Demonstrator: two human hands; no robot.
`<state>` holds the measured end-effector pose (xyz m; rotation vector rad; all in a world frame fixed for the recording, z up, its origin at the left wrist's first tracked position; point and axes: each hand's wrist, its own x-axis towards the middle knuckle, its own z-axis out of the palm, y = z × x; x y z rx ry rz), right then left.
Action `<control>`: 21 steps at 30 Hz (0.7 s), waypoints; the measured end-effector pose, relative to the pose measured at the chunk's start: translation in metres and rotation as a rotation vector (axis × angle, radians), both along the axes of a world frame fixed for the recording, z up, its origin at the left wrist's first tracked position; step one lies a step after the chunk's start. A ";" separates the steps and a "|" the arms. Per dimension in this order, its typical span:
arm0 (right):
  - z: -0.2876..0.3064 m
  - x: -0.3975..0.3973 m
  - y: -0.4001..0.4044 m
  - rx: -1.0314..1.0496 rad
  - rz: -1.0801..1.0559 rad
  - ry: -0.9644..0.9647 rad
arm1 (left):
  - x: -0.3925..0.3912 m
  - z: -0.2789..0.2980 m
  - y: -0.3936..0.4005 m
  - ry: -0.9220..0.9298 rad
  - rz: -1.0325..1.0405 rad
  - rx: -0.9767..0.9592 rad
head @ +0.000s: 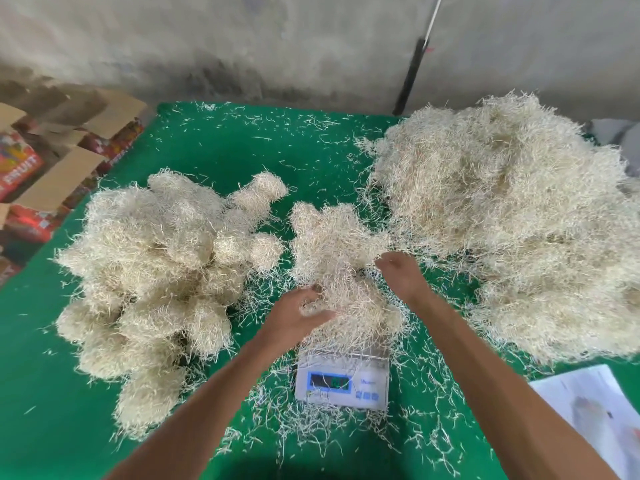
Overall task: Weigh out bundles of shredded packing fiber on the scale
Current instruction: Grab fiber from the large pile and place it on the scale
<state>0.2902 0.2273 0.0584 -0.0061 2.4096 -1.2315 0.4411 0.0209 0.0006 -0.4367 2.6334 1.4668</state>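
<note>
Fiber bundle (346,299) is heaped on the scale (343,386); left hand (298,317) fingers are pressed flat on it, right hand (398,271) fingers are buried behind it, grip unclear.

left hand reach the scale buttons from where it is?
Probably yes. The left hand rests on the fiber bundle on the scale; the buttons sit just below on the front panel, with only loose strands over it.

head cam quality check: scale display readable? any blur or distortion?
Head view: the scale display glows but its digits smear, unreadable; the right hand is motion-blurred, the left hand on the fiber bundle less so; wide-angle bending curves the green table edges; lighting is soft and even, with no hard shadows or glare.
</note>
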 end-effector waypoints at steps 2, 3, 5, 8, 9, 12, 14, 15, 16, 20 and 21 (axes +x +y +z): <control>-0.004 0.010 0.004 -0.004 -0.002 0.018 | 0.009 0.000 -0.005 0.004 0.020 0.009; -0.006 0.016 0.006 0.011 0.000 0.038 | 0.013 -0.001 -0.006 0.010 0.034 0.014; -0.011 0.026 0.010 0.040 0.015 0.075 | 0.023 -0.004 -0.005 0.029 0.059 0.009; -0.014 0.040 0.014 0.031 0.002 0.077 | 0.039 -0.008 -0.002 0.033 0.116 0.015; -0.016 0.044 0.016 0.027 -0.001 0.083 | 0.044 -0.009 0.000 0.032 0.129 0.024; -0.024 0.055 0.021 0.030 -0.030 0.102 | 0.056 -0.015 0.001 0.038 0.135 0.043; -0.029 0.061 0.024 0.043 -0.043 0.098 | 0.062 -0.018 0.001 0.034 0.147 0.085; -0.032 0.064 0.025 0.048 -0.048 0.093 | 0.065 -0.018 0.002 0.033 0.154 0.099; -0.034 0.066 0.026 0.043 -0.060 0.088 | 0.068 -0.019 0.002 0.031 0.158 0.101; -0.041 0.074 0.030 0.010 -0.102 0.074 | 0.073 -0.022 0.002 0.011 0.165 0.088; -0.042 0.076 0.031 0.003 -0.103 0.072 | 0.073 -0.024 0.002 0.008 0.167 0.093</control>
